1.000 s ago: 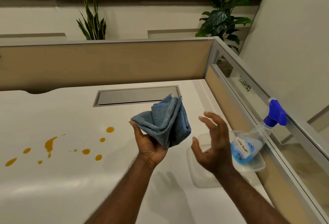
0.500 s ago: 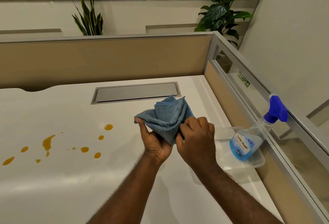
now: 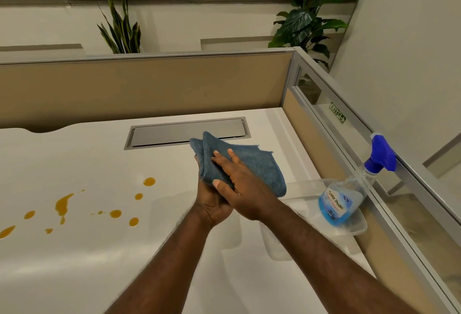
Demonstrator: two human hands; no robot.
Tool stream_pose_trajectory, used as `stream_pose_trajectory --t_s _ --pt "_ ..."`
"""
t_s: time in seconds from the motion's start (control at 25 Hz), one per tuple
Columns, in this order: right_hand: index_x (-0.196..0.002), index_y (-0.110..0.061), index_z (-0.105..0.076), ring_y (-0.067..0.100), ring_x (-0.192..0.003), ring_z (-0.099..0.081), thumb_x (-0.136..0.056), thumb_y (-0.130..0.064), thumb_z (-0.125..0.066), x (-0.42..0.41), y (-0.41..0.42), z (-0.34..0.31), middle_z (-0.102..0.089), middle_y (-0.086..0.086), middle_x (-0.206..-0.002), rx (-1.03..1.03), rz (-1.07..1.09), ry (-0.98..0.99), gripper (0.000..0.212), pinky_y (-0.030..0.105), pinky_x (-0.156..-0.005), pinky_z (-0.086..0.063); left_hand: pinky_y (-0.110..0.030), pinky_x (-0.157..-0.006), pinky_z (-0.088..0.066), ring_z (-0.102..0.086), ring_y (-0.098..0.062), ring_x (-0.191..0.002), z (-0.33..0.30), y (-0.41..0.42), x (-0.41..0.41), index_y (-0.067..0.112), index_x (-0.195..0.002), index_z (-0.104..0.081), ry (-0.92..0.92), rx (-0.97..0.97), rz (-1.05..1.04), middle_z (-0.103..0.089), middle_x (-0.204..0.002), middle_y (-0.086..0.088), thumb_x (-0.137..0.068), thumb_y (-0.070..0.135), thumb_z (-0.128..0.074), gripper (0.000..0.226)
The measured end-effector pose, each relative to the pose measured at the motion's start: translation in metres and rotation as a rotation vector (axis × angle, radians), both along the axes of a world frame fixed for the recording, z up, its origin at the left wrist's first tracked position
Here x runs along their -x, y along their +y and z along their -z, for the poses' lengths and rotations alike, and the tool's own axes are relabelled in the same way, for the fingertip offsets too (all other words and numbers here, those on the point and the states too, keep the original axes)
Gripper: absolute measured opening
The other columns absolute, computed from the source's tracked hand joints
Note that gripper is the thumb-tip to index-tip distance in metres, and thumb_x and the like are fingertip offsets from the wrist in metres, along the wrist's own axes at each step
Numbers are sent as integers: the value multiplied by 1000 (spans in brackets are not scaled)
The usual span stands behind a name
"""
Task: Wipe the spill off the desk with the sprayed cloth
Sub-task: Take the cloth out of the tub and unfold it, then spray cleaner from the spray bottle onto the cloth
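Note:
A folded blue cloth (image 3: 259, 164) is held above the white desk (image 3: 87, 264), between both palms. My left hand (image 3: 212, 204) cups it from below and my right hand (image 3: 239, 189) lies flat on top, fingers spread over the fabric. An orange spill (image 3: 63, 205) of several drops and one long streak lies on the desk to the left of the hands, apart from the cloth.
A spray bottle (image 3: 344, 199) with a blue trigger and blue liquid leans in a clear plastic tray (image 3: 309, 186) at the right. A grey cable hatch (image 3: 187, 133) is set in the desk behind the cloth. Beige partitions (image 3: 149, 89) wall the back and right.
My right hand came from open air beside the cloth onto it and now presses flat on top. The cloth has been flattened between both hands.

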State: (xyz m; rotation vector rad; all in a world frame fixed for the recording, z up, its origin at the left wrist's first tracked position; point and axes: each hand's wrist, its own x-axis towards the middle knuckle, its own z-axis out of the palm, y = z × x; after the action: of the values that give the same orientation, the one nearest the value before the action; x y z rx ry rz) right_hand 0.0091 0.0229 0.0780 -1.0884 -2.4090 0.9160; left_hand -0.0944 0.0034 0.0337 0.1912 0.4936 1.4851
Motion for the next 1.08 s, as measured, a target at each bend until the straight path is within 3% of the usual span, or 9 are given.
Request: stream_pose_trajectory --t_s 0.12,0.24,0.44,0.56,0.68,0.76,0.88,1.0,1.08 --pt "-148 -35 -23 16 -149 -6 -97 -48 -40 5 4 5 -17 -8 -161 -12 25 13 56 47 -117 -15 -50 -107 -41 -54 -32 -126 0 0 2 16 -135 -54 85 -25 56 -53 -141 -17 -83 78 -35 83" --pt "-148 -31 -27 17 -149 -6 -98 -46 -40 12 6 6 -23 -4 -159 7 138 61 54 44 -118 -9 -52 -110 -36 -45 -35 -134 -1 -7 2 16 -138 -50 66 -121 101 -51 -143 -17 -64 84 -51 101" --pt "-147 -28 -32 15 -148 -8 -100 -39 -37 12 6 5 -25 -4 -158 -25 74 68 49 36 -117 4 -50 -97 -49 -50 -33 -130 -4 -8 4 15 -138 -50 67 -107 54 -51 -143 -17 -77 49 -73 73" --pt "-138 -22 -47 15 -144 -25 -93 -28 -44 -10 1 7 -43 1 -149 -210 235 323 46 38 -120 -16 -54 -87 -53 -58 -36 -121 -6 -7 8 12 -137 -48 75 -33 40 -60 -133 -18 -78 50 -69 73" --pt "-123 -14 -49 23 -119 -46 -82 -18 -62 -50 -1 21 -51 15 -125 -555 662 460 43 39 -100 -43 -61 -89 -51 -62 -36 -115 -1 -4 14 16 -132 -50 122 3 -22 -66 -125 -16 -74 59 -64 74" --pt "-115 -10 -44 29 -107 -46 -76 -12 -70 -79 1 32 -50 26 -114 -676 934 468 48 42 -90 -43 -61 -88 -51 -64 -36 -112 -1 -2 17 17 -128 -53 145 7 -66 -69 -120 -14 -70 60 -66 74" --pt "-111 -10 -40 37 -108 -43 -73 -5 -73 -124 8 45 -48 33 -112 -784 1134 466 51 47 -91 -41 -59 -86 -53 -65 -36 -110 -5 0 19 16 -126 -56 162 37 -96 -69 -120 -15 -52 59 -84 90" --pt "-120 -6 -39 42 -117 -44 -75 -6 -72 -156 20 41 -40 33 -124 -783 1157 531 55 22 -100 -41 -57 -81 -55 -65 -37 -109 -5 2 23 16 -126 -58 155 34 -98 -68 -122 -15 -50 58 -86 91" --pt "-128 4 -37 38 -123 -45 -77 -6 -70 -164 31 35 -39 35 -129 -676 1134 610 61 11 -100 -37 -56 -81 -55 -66 -36 -108 -6 1 25 16 -123 -61 153 21 -99 -68 -123 -15 -55 57 -83 83"
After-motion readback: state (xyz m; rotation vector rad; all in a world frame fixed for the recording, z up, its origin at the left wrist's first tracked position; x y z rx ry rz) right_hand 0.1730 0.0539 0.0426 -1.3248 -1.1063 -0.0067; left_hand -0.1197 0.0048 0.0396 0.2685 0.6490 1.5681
